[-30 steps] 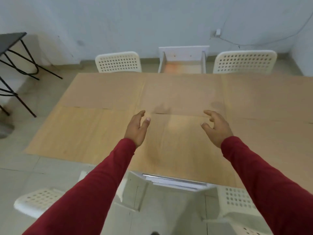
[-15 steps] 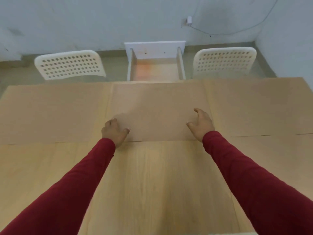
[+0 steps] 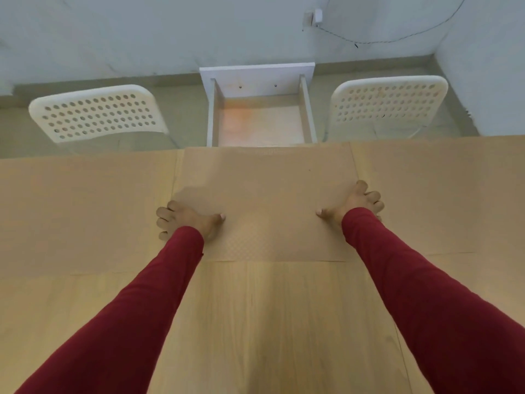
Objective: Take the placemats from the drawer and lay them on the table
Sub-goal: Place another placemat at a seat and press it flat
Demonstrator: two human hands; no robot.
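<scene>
Placemats cover most of the far half of the table (image 3: 255,322) — one at centre frame, one at left (image 3: 85,211), one at right (image 3: 440,194), laid edge to edge. The open drawer (image 3: 261,123), top centre, looks empty, so the task seems nearly done; only squaring up appears left. The centre placemat (image 3: 267,200) is thin, tan and finely textured, lying flat. The left hand (image 3: 187,221) and right hand (image 3: 355,206) press on its side edges — fingers curled at the edge, thumbs spread inward on top.
</scene>
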